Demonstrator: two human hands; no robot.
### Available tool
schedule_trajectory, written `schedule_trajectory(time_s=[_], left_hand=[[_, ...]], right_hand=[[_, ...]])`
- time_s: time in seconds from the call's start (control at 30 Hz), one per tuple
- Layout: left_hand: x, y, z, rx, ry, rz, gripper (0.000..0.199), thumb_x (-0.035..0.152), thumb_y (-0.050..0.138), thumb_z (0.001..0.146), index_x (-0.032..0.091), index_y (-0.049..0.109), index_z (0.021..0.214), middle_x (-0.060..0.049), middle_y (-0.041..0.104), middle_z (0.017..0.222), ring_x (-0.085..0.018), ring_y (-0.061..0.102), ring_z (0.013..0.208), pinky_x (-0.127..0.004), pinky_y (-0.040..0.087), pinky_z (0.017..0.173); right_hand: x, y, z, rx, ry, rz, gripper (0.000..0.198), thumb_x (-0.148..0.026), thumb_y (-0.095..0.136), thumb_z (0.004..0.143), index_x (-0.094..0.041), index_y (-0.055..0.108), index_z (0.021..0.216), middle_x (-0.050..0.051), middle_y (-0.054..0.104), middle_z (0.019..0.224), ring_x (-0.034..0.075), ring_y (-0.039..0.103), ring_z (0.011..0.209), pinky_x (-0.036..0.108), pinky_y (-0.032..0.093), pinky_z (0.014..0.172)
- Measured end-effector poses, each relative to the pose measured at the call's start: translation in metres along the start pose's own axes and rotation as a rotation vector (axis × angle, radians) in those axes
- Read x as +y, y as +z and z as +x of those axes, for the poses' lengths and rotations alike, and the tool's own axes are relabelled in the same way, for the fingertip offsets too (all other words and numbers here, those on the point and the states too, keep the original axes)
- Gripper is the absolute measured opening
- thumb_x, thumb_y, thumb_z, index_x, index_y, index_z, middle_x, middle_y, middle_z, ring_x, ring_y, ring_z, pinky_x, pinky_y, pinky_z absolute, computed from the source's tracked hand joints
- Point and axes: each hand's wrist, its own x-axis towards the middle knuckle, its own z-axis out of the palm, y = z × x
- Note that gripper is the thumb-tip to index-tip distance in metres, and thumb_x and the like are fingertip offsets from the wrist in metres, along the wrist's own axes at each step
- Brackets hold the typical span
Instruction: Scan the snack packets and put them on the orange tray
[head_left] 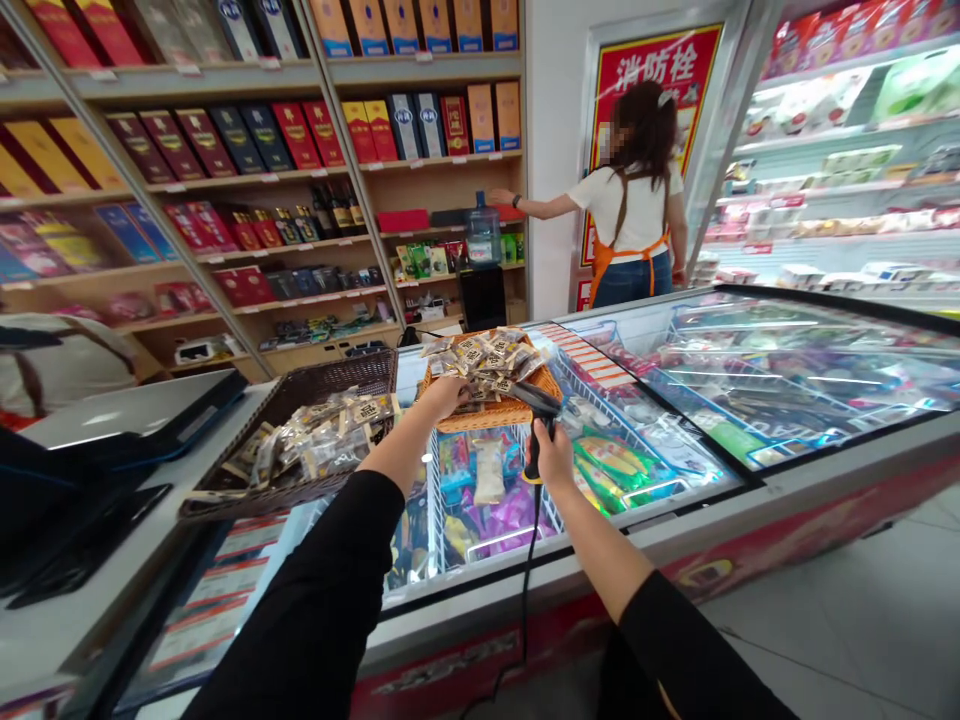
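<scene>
A black handheld barcode scanner (537, 402) with a hanging cable is gripped in my right hand (553, 455). Its head points left, over the front right rim of an orange wicker basket (457, 422). Small clear packets (491, 352) with pale printed labels are heaped in that basket. At the basket's left side, my left hand (445, 398) has its fingers curled at the edge of the heap, apparently on one packet; the fingertips are partly hidden. A dark brown wicker basket (225, 490) to the left holds more of the same kind of packets (322, 440).
Both baskets rest on a glass-topped chest freezer (667, 510) with bagged goods inside. A counter (172, 500) with dark equipment stands at left. Behind are shelves (247, 178) of boxes and a water bottle (482, 235). A person in an orange apron (634, 190) stands beyond the freezer.
</scene>
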Motion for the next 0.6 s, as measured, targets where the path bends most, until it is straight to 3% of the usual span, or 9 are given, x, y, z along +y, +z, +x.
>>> schedule_trajectory(time_s=[0.13, 0.23, 0.3, 0.47, 0.6], left_hand=[[-0.014, -0.009, -0.015, 0.32, -0.18, -0.321, 0.023, 0.028, 0.049, 0.084, 0.016, 0.067, 0.088, -0.007, 0.066, 0.078, -0.021, 0.062, 0.078, -0.027, 0.046, 0.068], [-0.033, -0.02, -0.036, 0.383, -0.312, -0.763, 0.024, 0.034, 0.051, 0.084, 0.016, 0.065, 0.093, -0.003, 0.063, 0.076, -0.016, 0.06, 0.067, -0.026, 0.047, 0.061], [-0.048, -0.024, -0.054, 0.407, -0.356, -0.943, 0.024, 0.037, 0.054, 0.082, 0.016, 0.063, 0.091, 0.0, 0.06, 0.071, -0.013, 0.057, 0.06, -0.024, 0.046, 0.057], [-0.076, -0.025, -0.1, 0.495, -0.415, -0.899, 0.018, 0.035, 0.052, 0.084, 0.018, 0.052, 0.079, 0.004, 0.048, 0.059, -0.009, 0.045, 0.05, -0.02, 0.038, 0.05], [-0.079, -0.018, -0.115, 0.511, -0.375, -0.874, 0.017, 0.034, 0.048, 0.087, 0.02, 0.044, 0.079, 0.008, 0.037, 0.056, -0.007, 0.039, 0.046, -0.019, 0.037, 0.049]], right_hand=[[-0.005, 0.001, -0.009, -0.01, -0.02, -0.002, 0.035, -0.056, 0.055, 0.081, -0.024, 0.043, 0.073, -0.007, 0.05, 0.048, 0.012, 0.045, 0.031, 0.024, 0.036, 0.032], [-0.009, 0.01, -0.023, -0.084, -0.049, -0.036, 0.034, -0.055, 0.055, 0.082, -0.023, 0.045, 0.075, -0.007, 0.051, 0.049, 0.012, 0.046, 0.032, 0.024, 0.037, 0.033], [-0.012, 0.022, -0.035, -0.178, -0.072, -0.067, 0.033, -0.054, 0.055, 0.082, -0.023, 0.047, 0.077, -0.007, 0.051, 0.05, 0.011, 0.047, 0.034, 0.023, 0.037, 0.035], [-0.012, 0.065, -0.068, -0.376, -0.1, -0.095, 0.029, -0.05, 0.052, 0.085, -0.022, 0.049, 0.078, -0.005, 0.052, 0.053, 0.012, 0.047, 0.036, 0.023, 0.038, 0.038], [-0.005, 0.085, -0.088, -0.431, -0.167, -0.236, 0.025, -0.047, 0.053, 0.084, -0.022, 0.055, 0.081, -0.003, 0.055, 0.052, 0.016, 0.051, 0.04, 0.026, 0.039, 0.042]])
